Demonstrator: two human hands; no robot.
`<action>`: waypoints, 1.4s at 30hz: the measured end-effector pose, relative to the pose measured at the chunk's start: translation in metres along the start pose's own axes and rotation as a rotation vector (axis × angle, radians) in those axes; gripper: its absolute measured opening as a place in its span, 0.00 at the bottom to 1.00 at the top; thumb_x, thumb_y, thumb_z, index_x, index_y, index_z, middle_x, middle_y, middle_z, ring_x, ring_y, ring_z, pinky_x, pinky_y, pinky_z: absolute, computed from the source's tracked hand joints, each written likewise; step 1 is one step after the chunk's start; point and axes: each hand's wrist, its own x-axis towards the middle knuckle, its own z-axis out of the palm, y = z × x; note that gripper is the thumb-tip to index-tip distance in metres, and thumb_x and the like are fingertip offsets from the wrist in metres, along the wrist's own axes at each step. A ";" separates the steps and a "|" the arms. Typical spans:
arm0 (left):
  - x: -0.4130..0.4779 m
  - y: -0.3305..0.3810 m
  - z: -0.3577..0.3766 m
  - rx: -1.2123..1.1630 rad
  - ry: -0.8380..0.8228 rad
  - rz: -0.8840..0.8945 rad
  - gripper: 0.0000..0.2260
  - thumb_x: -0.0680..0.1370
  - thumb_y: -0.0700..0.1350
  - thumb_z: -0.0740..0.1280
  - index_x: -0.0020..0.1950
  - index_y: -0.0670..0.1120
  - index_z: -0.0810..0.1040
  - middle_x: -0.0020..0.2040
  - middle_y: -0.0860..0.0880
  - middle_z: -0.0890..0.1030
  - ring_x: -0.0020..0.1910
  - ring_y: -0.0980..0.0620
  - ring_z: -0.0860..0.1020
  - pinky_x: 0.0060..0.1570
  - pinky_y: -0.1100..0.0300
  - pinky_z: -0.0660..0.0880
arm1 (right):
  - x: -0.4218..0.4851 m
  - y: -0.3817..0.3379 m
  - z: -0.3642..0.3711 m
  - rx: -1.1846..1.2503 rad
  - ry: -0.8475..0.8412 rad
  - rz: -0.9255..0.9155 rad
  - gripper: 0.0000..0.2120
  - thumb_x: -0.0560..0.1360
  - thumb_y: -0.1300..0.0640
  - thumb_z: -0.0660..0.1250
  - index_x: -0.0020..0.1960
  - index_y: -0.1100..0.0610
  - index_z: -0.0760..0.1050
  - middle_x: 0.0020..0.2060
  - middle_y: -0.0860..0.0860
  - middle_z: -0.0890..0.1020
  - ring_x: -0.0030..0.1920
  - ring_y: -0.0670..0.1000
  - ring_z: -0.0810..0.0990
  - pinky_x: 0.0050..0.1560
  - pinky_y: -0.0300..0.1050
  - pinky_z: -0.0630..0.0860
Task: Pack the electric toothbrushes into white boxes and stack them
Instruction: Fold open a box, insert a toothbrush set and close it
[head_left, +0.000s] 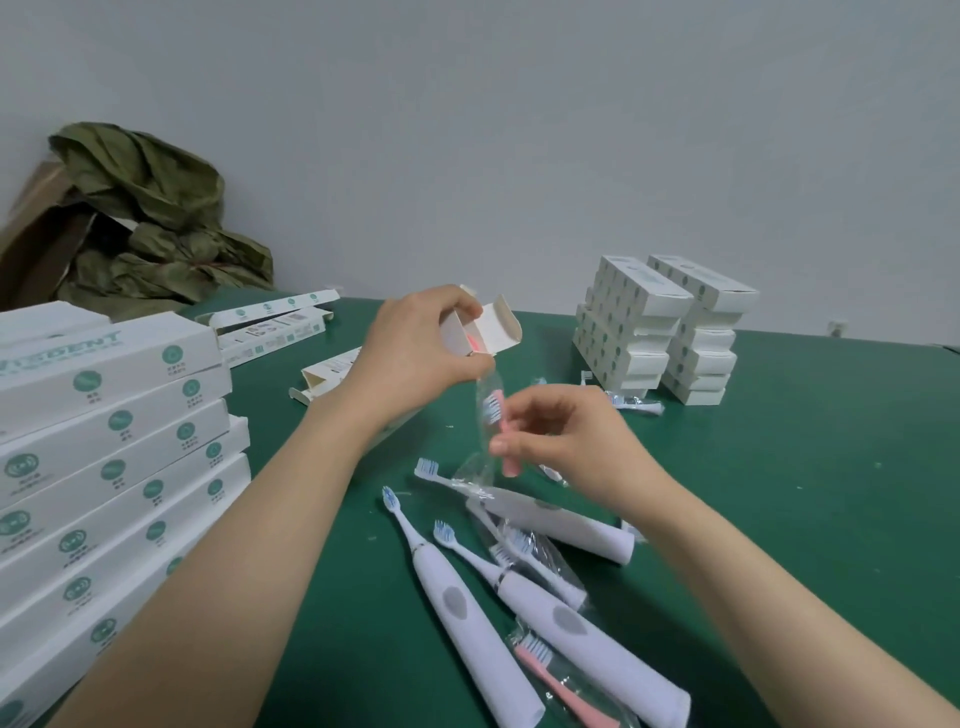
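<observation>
Hands work close together but apart above the green counter (779, 493). The left hand (410, 353) grips the open end of a white box (498, 330), fingers curled over its top and thumb beneath, with the end flap standing up and something pink showing inside the mouth. Just below and to its right, the right hand (566, 441) pinches a pink brush head (496, 410) in a clear plastic sleeve (483, 467), its top near the box mouth. Nearer the person than both hands, three white electric toothbrushes (467, 623) lie loose on the counter among more clear sleeves, with another pink brush head (556, 686) bagged beside them. Left of the left forearm stands a tall stack of long white boxes (114, 441). Beyond the left hand lie a few open boxes (275, 317), and farther off a crumpled green bag (150, 218). Beyond the right hand stand two stacks of small white boxes (660, 332).
</observation>
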 end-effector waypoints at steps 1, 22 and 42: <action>0.000 -0.001 0.000 0.001 -0.006 -0.001 0.18 0.66 0.45 0.75 0.55 0.50 0.79 0.45 0.56 0.76 0.43 0.52 0.73 0.36 0.68 0.63 | 0.002 0.000 -0.002 0.013 0.048 0.019 0.05 0.66 0.64 0.75 0.40 0.59 0.80 0.28 0.51 0.81 0.28 0.47 0.78 0.35 0.33 0.74; -0.001 0.009 0.001 -0.097 -0.104 0.052 0.16 0.63 0.46 0.75 0.47 0.56 0.74 0.38 0.62 0.76 0.36 0.64 0.73 0.34 0.73 0.65 | 0.043 -0.028 0.004 0.068 0.703 -0.196 0.18 0.74 0.64 0.67 0.56 0.46 0.68 0.37 0.48 0.81 0.35 0.46 0.83 0.44 0.42 0.79; 0.002 0.006 0.014 -0.025 -0.066 -0.034 0.27 0.64 0.49 0.75 0.63 0.51 0.76 0.52 0.53 0.81 0.50 0.52 0.77 0.46 0.62 0.70 | 0.050 -0.035 -0.009 -0.335 0.205 0.066 0.09 0.75 0.57 0.63 0.53 0.55 0.76 0.41 0.51 0.79 0.37 0.46 0.74 0.35 0.33 0.70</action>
